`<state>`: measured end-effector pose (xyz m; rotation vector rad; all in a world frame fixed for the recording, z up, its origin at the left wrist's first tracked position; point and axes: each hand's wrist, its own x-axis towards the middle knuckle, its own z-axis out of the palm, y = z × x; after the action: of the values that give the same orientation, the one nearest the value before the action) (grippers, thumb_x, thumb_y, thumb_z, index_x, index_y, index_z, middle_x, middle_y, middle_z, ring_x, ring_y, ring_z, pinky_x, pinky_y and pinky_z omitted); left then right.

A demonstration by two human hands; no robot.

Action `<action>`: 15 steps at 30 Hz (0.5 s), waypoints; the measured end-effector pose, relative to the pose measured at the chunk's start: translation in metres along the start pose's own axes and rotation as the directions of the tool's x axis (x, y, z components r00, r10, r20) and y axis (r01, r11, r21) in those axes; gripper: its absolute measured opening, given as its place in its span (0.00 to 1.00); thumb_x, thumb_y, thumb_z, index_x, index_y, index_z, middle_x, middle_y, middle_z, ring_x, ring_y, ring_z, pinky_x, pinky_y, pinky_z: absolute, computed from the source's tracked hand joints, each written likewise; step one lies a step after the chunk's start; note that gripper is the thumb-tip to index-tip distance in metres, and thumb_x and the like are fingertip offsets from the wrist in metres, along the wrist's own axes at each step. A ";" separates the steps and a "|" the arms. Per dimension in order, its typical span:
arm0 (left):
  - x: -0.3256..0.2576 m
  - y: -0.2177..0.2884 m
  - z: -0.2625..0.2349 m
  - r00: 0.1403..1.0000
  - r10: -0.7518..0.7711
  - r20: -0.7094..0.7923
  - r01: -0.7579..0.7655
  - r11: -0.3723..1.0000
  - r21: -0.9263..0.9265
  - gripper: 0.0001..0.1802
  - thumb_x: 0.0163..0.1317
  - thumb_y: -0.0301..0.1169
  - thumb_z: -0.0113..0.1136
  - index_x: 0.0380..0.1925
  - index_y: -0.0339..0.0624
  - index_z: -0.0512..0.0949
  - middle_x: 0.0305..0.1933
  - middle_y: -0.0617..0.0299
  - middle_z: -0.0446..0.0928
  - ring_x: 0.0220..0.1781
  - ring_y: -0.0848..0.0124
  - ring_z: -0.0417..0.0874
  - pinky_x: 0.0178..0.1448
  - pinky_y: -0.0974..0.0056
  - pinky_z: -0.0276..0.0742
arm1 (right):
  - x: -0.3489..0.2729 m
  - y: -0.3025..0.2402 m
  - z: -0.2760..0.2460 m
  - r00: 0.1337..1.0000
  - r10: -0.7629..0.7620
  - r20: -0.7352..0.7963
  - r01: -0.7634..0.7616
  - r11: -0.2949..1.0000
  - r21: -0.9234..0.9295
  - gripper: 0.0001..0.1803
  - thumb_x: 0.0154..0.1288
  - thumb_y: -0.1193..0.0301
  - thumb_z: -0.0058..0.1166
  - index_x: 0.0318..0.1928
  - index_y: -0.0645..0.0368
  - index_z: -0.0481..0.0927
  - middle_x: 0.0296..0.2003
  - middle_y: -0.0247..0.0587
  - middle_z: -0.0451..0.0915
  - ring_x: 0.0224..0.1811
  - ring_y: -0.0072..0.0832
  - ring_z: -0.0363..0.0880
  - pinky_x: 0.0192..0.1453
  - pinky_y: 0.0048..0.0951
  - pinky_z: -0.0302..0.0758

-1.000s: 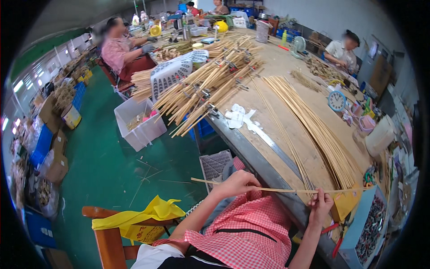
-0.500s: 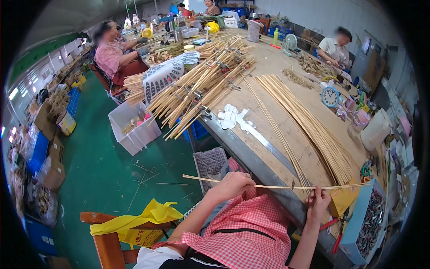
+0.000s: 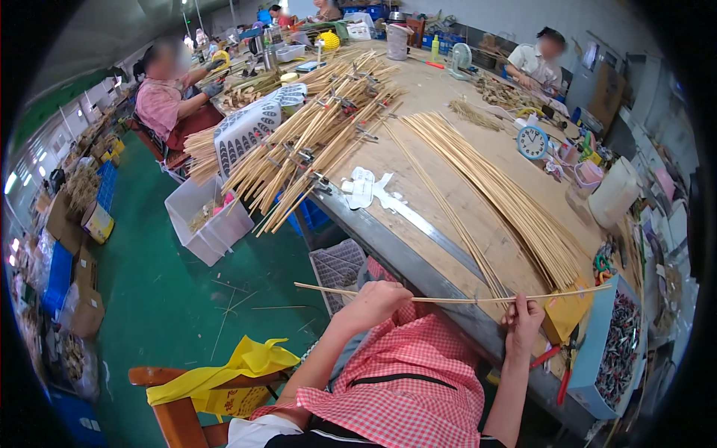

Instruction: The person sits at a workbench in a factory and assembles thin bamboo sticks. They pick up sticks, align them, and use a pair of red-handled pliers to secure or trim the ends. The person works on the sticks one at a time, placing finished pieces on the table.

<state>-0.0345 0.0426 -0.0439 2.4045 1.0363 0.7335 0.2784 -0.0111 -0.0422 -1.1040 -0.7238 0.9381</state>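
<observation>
Over the last second, barely shifted. Left hand (image 3: pixel 377 299) and right hand (image 3: pixel 523 321) now a touch higher and closer to the edge of the worktop (image 3: pixel 448 194), bamboo stick (image 3: pixel 448 299) carried along between them, nearly level, far tip now reaching over the blue box of small parts (image 3: pixel 616 343). Whole scene slid slightly with head movement.

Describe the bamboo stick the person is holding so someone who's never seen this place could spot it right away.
Start at the long wooden workbench strewn with bamboo strips. At its near edge, above the red checked apron, one thin pale stick runs crosswise between the left hand and the right hand. Unlike the fanned pile of strips lying on the bench, it is single and held off the bench.
</observation>
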 end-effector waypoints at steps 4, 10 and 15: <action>0.000 0.005 -0.003 0.999 0.007 -0.037 -0.009 0.999 -0.047 0.09 0.54 0.29 0.60 0.35 0.39 0.80 0.34 0.54 0.79 0.36 0.55 0.80 0.39 0.58 0.75 | -0.001 -0.001 0.002 1.000 -0.008 0.013 0.008 1.000 -0.009 0.14 0.67 0.67 0.54 0.24 0.60 0.72 0.16 0.31 0.68 0.13 0.17 0.62 0.17 0.21 0.62; 0.002 -0.004 0.000 0.999 0.037 -0.016 -0.038 0.997 -0.073 0.09 0.51 0.28 0.62 0.34 0.40 0.81 0.35 0.55 0.79 0.37 0.55 0.81 0.39 0.59 0.76 | -0.005 -0.004 0.002 0.999 0.016 -0.042 -0.018 0.999 -0.047 0.15 0.67 0.68 0.54 0.24 0.58 0.69 0.17 0.31 0.68 0.14 0.17 0.63 0.18 0.22 0.63; 0.006 0.015 -0.008 1.000 -0.005 0.001 0.006 0.993 -0.121 0.07 0.53 0.26 0.57 0.31 0.41 0.83 0.30 0.56 0.80 0.34 0.60 0.83 0.39 0.62 0.78 | -0.001 0.001 0.002 0.994 0.036 -0.105 -0.038 0.999 -0.015 0.12 0.65 0.69 0.56 0.27 0.64 0.78 0.17 0.33 0.73 0.14 0.17 0.66 0.18 0.19 0.62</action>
<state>-0.0282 0.0391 -0.0278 2.2980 0.9691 0.7706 0.2757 -0.0109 -0.0429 -1.1762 -0.6282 0.8995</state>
